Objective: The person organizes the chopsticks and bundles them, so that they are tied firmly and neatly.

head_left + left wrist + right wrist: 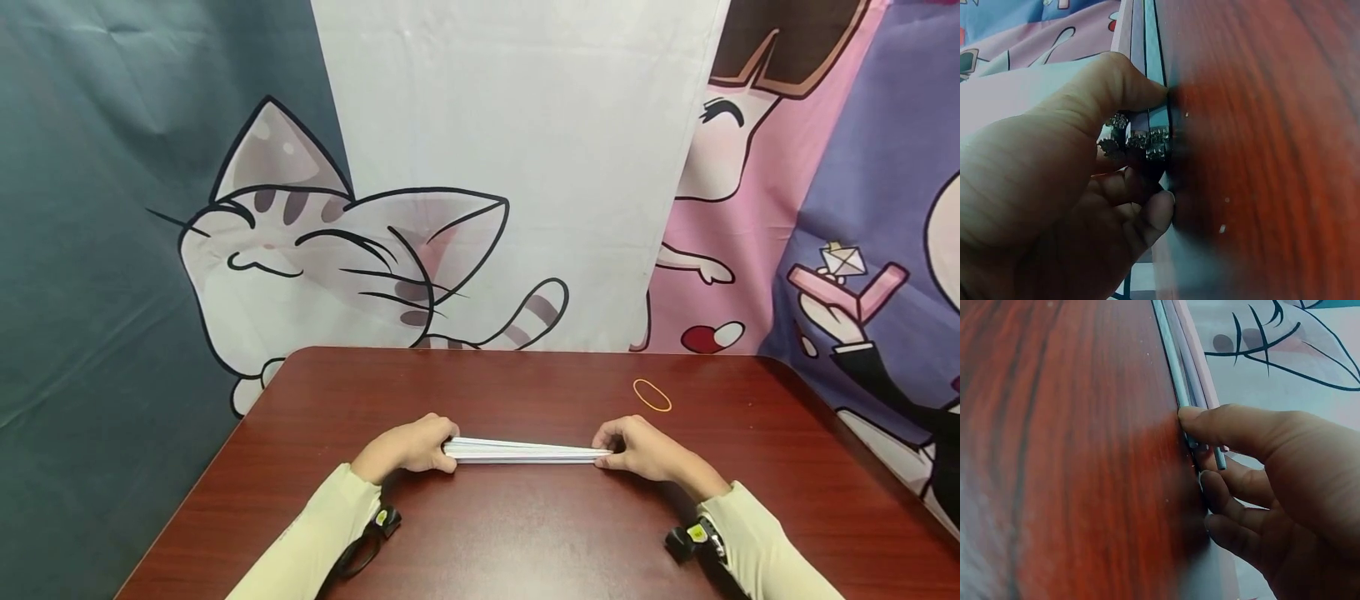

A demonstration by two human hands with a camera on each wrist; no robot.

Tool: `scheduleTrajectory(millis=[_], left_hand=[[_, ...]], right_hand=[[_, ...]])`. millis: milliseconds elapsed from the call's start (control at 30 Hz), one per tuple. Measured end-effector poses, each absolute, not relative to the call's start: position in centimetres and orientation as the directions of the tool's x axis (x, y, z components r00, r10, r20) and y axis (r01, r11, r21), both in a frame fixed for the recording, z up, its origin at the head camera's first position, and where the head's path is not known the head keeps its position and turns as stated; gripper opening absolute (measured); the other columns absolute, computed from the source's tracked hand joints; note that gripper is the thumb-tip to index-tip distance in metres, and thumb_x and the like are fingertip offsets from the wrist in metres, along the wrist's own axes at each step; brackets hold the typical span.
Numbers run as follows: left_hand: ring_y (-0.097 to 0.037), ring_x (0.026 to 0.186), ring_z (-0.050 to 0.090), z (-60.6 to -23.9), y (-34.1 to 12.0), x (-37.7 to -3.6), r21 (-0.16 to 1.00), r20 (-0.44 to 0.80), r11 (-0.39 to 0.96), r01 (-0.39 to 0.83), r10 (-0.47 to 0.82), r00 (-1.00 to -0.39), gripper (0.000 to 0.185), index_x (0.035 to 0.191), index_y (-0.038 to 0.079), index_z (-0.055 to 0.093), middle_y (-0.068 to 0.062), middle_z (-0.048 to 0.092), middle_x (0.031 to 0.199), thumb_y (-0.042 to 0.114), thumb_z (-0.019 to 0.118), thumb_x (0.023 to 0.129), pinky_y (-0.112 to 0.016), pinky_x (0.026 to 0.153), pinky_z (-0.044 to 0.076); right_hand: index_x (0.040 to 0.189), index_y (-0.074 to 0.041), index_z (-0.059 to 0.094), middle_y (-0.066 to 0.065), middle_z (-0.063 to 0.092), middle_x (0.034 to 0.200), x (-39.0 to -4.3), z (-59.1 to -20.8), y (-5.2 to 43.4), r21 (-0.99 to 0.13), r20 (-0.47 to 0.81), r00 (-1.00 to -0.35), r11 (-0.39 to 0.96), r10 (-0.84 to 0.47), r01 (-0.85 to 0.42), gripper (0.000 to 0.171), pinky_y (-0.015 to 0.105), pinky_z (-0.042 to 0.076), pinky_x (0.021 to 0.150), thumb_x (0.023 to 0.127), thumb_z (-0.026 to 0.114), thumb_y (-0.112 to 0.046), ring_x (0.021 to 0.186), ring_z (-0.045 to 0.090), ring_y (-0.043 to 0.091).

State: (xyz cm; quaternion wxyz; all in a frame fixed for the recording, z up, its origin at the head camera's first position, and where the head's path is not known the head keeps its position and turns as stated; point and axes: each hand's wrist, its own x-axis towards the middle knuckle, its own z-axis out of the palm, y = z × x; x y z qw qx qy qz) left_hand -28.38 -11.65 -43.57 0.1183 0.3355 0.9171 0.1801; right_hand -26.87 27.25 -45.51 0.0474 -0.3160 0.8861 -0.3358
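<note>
A bundle of long, thin pale sticks (pixel 517 452) lies crosswise low over the table, just in front of me. At its left end my left hand (pixel 416 443) grips it between thumb and fingers. Dark jagged tips (pixel 1154 140) show between that hand's thumb and fingers in the left wrist view; what they are I cannot tell. My right hand (pixel 641 450) holds the narrower right end, its thumb (pixel 1196 419) pressed along the sticks. The right wrist view shows the stick ends at uneven lengths, partly hidden by the fingers.
A yellow rubber band (pixel 652 395) lies on the dark red wooden table (pixel 525 533), toward the back right. Behind the table's far edge hangs a cloth (pixel 510 108) printed with cartoon figures.
</note>
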Motion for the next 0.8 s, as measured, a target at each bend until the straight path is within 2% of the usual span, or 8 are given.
scheduleTrajectory(millis=[233, 433, 633, 800], left_hand=[[-0.005, 0.06, 0.039, -43.64, -11.76, -28.47, 0.375, -0.136, 0.704, 0.604, 0.686, -0.715, 0.016, 0.072, 0.015, 0.054, 0.009, 0.044, 0.063, 0.014, 0.071, 0.073, -0.023, 0.057, 0.036], [-0.005, 0.058, 0.039, -43.41, -11.79, -28.27, 0.374, -0.157, 0.721, 0.583, 0.669, -0.726, 0.015, 0.072, 0.015, 0.056, 0.009, 0.045, 0.062, 0.013, 0.07, 0.075, -0.023, 0.056, 0.036], [-0.006, 0.056, 0.037, -43.03, -11.66, -27.85, 0.379, -0.189, 0.725, 0.575, 0.669, -0.719, 0.015, 0.069, 0.015, 0.055, 0.009, 0.043, 0.061, 0.013, 0.069, 0.075, -0.023, 0.055, 0.035], [-0.005, 0.057, 0.034, -43.23, -11.91, -27.92, 0.372, -0.181, 0.691, 0.62, 0.709, -0.682, 0.018, 0.069, 0.015, 0.051, 0.01, 0.038, 0.061, 0.012, 0.067, 0.078, -0.022, 0.055, 0.031]], right_hand=[[0.088, -0.016, 0.069, -0.011, 0.062, 0.074, -26.82, -45.58, 27.36, -0.645, 0.125, -0.789, 0.555, -0.601, -0.525, 0.013, 0.023, 0.047, 0.062, 0.081, 0.079, -0.011, 0.069, 0.054, 0.003], [0.093, -0.014, 0.073, -0.012, 0.065, 0.077, -26.87, -45.53, 27.4, -0.646, 0.158, -0.787, 0.54, -0.597, -0.539, 0.014, 0.023, 0.048, 0.062, 0.081, 0.08, -0.012, 0.07, 0.056, 0.002], [0.081, -0.019, 0.071, -0.015, 0.061, 0.07, -26.77, -45.4, 27.16, -0.606, 0.182, -0.764, 0.541, -0.62, -0.583, 0.017, 0.023, 0.048, 0.058, 0.076, 0.081, -0.007, 0.065, 0.055, 0.0], [0.08, -0.018, 0.067, -0.015, 0.059, 0.07, -26.48, -45.23, 27.05, -0.611, 0.138, -0.76, 0.549, -0.636, -0.57, 0.018, 0.023, 0.048, 0.058, 0.076, 0.078, -0.004, 0.065, 0.054, 0.0]])
